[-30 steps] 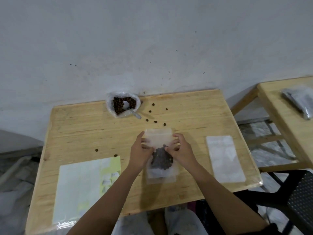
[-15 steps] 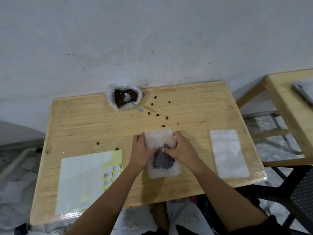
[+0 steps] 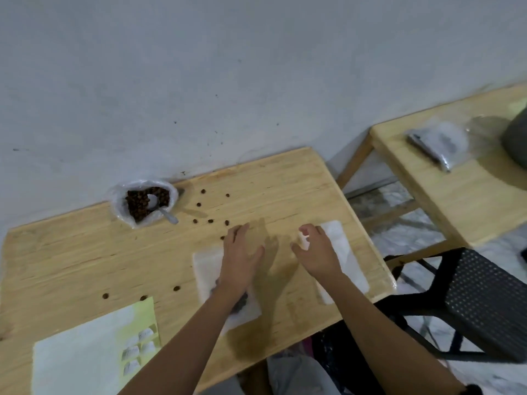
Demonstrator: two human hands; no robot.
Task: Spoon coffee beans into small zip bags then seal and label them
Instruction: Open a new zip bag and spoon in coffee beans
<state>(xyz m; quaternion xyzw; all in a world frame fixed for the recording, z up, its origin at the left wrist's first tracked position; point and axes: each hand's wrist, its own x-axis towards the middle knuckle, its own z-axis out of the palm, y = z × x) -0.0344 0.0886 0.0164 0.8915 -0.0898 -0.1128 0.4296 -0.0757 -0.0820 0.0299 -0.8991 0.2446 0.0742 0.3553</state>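
A small zip bag [image 3: 208, 269] with coffee beans in it lies flat on the wooden table [image 3: 71, 252]. My left hand [image 3: 241, 258] hovers over its right side, fingers straight, holding nothing. My right hand [image 3: 316, 252] is further right, fingers loosely spread, above the near end of a stack of empty zip bags [image 3: 342, 246]. An open plastic bag of coffee beans [image 3: 142, 202] with a spoon [image 3: 162, 209] in it stands at the table's far edge. A label sheet [image 3: 91, 352] lies at the near left.
Several loose beans [image 3: 211, 220] are scattered over the table between the bean bag and my hands. A second wooden table [image 3: 456, 189] to the right carries a plastic-wrapped dark item [image 3: 436, 143]. A black chair [image 3: 479, 303] stands at the near right. A wall runs behind.
Both hands have let go of the filled zip bag, which now lies flat. My right hand has moved right toward the empty bags; the camera has turned to the right.
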